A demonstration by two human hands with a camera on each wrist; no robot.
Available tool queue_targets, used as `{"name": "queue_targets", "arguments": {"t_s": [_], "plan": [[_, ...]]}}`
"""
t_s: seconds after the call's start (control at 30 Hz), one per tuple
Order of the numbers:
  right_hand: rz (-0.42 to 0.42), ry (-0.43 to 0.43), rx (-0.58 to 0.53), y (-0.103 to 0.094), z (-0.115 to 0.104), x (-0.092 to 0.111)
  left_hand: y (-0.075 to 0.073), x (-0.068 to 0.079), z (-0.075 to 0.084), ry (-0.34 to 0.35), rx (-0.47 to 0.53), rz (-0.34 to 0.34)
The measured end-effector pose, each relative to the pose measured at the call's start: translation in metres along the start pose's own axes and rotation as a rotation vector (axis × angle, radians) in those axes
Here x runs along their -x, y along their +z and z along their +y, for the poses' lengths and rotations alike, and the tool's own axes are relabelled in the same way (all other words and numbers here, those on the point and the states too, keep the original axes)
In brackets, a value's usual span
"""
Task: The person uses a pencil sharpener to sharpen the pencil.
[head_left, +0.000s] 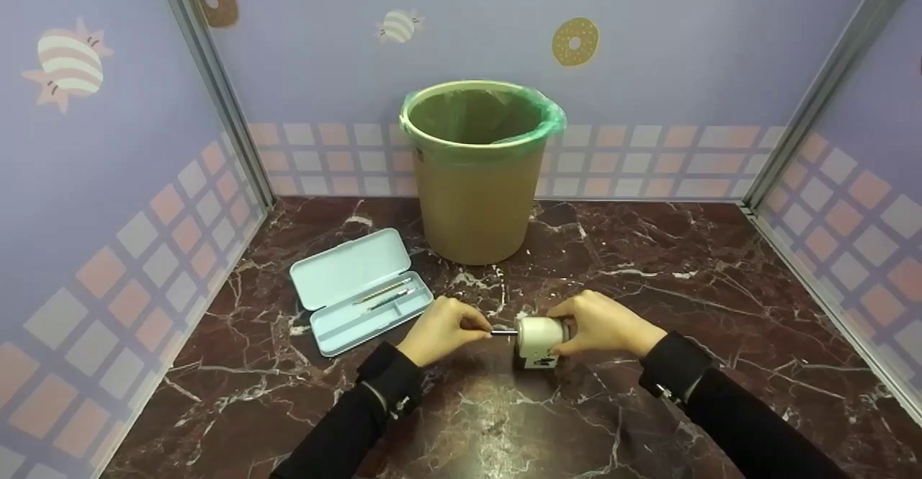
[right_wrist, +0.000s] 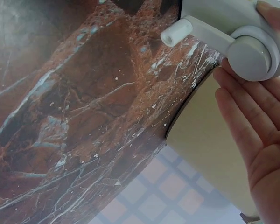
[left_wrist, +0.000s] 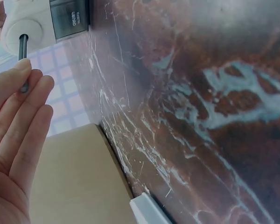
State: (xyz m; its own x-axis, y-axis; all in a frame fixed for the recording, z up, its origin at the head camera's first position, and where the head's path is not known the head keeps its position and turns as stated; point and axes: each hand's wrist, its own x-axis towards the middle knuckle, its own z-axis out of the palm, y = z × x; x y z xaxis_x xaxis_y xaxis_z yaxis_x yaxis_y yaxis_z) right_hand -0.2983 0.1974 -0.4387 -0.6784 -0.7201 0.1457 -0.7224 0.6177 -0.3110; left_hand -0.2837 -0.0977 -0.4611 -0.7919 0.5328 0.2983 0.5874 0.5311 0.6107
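My left hand point(head_left: 445, 329) pinches a dark pencil point(left_wrist: 22, 49) between thumb and fingers. The pencil's far end goes into the round hole of a white crank pencil sharpener point(head_left: 539, 336), so its tip is hidden. On the sharpener's other side, my right hand point(head_left: 603, 324) grips the white body, its thumb and fingers around the crank end. In the right wrist view the crank point(right_wrist: 210, 36) with its small white knob sticks out from the round hub, free of the fingers. A dark see-through drawer point(left_wrist: 69, 17) shows at the sharpener's base.
An open light-blue pencil case point(head_left: 353, 256) lies to the left, with slim pencils point(head_left: 385, 295) in its tray. Behind stands a tan bin point(head_left: 475, 205) lined with a green bag. Patterned walls point(head_left: 317, 47) enclose the marbled tabletop point(head_left: 238, 392) at the back and sides.
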Motion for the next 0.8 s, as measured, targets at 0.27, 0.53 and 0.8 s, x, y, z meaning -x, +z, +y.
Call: {"name": "queue_targets", "arguments": {"t_s": [0.27, 0.53, 0.8], "plan": [[0.004, 0.013, 0.001, 0.002, -0.002, 0.001, 0.0, 0.002, 0.001, -0.013, -0.007, 0.005], [0.023, 0.0, 0.011, 0.002, -0.002, 0.002, -0.004, 0.0, 0.004, 0.01, -0.084, -0.048], [0.041, 0.003, 0.015, 0.006, -0.005, -0.003, -0.002, -0.006, 0.017, -0.024, -0.273, -0.105]]}}
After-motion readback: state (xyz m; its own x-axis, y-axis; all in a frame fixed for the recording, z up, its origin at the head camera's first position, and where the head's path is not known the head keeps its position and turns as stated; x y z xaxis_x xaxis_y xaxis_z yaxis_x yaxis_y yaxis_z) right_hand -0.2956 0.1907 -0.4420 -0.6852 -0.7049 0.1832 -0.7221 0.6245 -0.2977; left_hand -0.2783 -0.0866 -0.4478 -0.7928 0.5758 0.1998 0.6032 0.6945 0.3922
